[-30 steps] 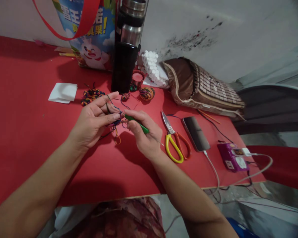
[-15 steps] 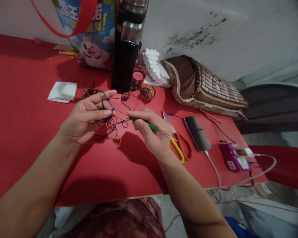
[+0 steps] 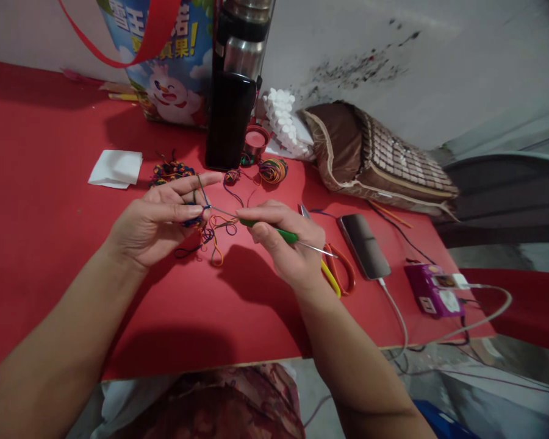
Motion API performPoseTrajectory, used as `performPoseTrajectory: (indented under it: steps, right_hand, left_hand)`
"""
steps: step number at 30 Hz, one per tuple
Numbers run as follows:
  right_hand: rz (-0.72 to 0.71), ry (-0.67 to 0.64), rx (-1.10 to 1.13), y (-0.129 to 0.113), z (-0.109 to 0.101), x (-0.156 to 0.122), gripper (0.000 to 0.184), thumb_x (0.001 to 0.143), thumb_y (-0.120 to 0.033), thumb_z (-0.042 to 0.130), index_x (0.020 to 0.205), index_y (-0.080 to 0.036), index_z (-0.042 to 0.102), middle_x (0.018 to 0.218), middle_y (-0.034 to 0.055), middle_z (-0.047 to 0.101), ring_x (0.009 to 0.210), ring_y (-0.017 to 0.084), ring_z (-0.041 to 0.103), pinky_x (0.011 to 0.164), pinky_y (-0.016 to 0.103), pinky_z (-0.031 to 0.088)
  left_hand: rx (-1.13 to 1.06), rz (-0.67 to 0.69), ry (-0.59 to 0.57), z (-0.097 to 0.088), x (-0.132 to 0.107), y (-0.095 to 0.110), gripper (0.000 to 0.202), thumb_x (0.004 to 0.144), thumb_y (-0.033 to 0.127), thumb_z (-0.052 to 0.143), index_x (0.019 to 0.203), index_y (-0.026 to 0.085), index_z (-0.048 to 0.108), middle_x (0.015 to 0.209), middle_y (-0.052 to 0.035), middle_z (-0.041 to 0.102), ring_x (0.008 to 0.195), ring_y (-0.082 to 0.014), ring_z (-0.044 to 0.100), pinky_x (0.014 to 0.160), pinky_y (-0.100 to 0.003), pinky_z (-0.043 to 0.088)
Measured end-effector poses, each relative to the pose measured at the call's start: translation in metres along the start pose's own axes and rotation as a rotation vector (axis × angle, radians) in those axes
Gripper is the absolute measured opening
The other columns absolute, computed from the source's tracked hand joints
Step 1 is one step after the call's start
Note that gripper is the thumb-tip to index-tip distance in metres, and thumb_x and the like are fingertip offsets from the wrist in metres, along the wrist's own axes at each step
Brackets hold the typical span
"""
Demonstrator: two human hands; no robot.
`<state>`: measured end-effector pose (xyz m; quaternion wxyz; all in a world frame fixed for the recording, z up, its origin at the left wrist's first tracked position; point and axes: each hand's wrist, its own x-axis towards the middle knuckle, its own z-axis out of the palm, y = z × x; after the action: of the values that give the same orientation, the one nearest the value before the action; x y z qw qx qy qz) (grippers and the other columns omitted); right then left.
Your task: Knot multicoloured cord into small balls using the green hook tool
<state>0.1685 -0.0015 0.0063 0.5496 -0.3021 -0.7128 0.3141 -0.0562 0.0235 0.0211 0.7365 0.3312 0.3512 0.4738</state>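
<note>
My left hand [image 3: 158, 219] pinches a small piece of dark blue and multicoloured crochet work [image 3: 193, 220] between thumb and fingers, with a strand of yarn stretched over the raised index finger. In my right hand [image 3: 288, 241] is a crochet hook [image 3: 269, 230] with a green handle, held like a pen. Its thin metal tip reaches the work at my left fingertips; whether it sits in a loop I cannot tell. Loose yarn [image 3: 217, 235] trails on the table below. A multicoloured braided bundle [image 3: 171, 172] lies behind my left hand. Two yarn balls, a large one [image 3: 273, 171] and a small one [image 3: 232, 177], rest farther back.
On the red table [image 3: 174, 317], scissors [image 3: 341, 271] lie partly behind my right hand, beside a charging phone [image 3: 364, 246]. Another phone [image 3: 230, 122] stands upright before a metal flask [image 3: 244, 58] and a printed bag [image 3: 169, 67]. A folded white paper [image 3: 116, 168] is at left, a brown cushion [image 3: 379, 155] at right.
My right hand and the hook have shifted slightly right. My left index finger has stretched a little further right and lower, showing more of the braided bundle behind it.
</note>
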Motion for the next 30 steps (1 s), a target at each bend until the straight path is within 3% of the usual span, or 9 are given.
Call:
performPoseTrajectory:
  steps: [3,8,14,21,30]
  right_hand:
    - [-0.011,-0.002,0.002,0.0000,0.0004,0.0003,0.019,0.105,-0.027,0.073,0.119,-0.027,0.086,0.099,0.0038,0.087,0.078,0.016,0.075,0.075,0.033,0.062]
    - [-0.003,-0.010,0.003,-0.0008,0.0010,0.0009,0.018,0.105,-0.026,0.073,0.117,-0.026,0.087,0.099,0.0043,0.087,0.080,0.016,0.077,0.076,0.034,0.064]
    - [0.004,-0.047,0.008,-0.0029,0.0003,0.0005,0.018,0.105,-0.026,0.073,0.118,-0.025,0.086,0.099,0.0049,0.087,0.077,0.016,0.075,0.075,0.033,0.064]
    - [0.024,-0.019,-0.023,-0.0034,0.0009,0.0002,0.017,0.106,-0.026,0.072,0.115,-0.025,0.086,0.099,0.0049,0.087,0.077,0.016,0.075,0.075,0.033,0.064]
    - [0.068,-0.004,-0.001,-0.0024,0.0004,0.0012,0.018,0.105,-0.033,0.074,0.113,-0.027,0.088,0.093,0.0041,0.085,0.072,0.015,0.072,0.075,0.034,0.063]
  left_hand:
    - [-0.033,-0.020,-0.003,0.0016,-0.0015,0.0016,0.049,0.071,0.005,0.077,0.119,0.014,0.084,0.075,-0.0008,0.069,0.062,-0.0113,0.067,0.077,-0.026,0.065]
    - [-0.094,-0.065,-0.002,0.0012,-0.0016,0.0026,0.051,0.070,0.002,0.074,0.118,0.012,0.085,0.072,-0.0015,0.071,0.062,-0.0097,0.067,0.068,-0.017,0.061]
    - [-0.087,-0.098,0.004,0.0010,-0.0006,0.0028,0.051,0.067,0.003,0.077,0.116,0.012,0.087,0.069,-0.0020,0.069,0.061,-0.0111,0.064,0.067,-0.022,0.063]
    - [-0.052,-0.059,-0.005,0.0020,0.0004,0.0003,0.051,0.067,0.004,0.076,0.115,0.016,0.088,0.070,-0.0015,0.070,0.062,-0.0106,0.065,0.067,-0.021,0.062]
    - [-0.074,-0.046,-0.018,-0.0020,0.0007,0.0025,0.050,0.067,0.002,0.076,0.115,0.010,0.087,0.070,-0.0024,0.072,0.061,-0.0111,0.066,0.068,-0.021,0.062]
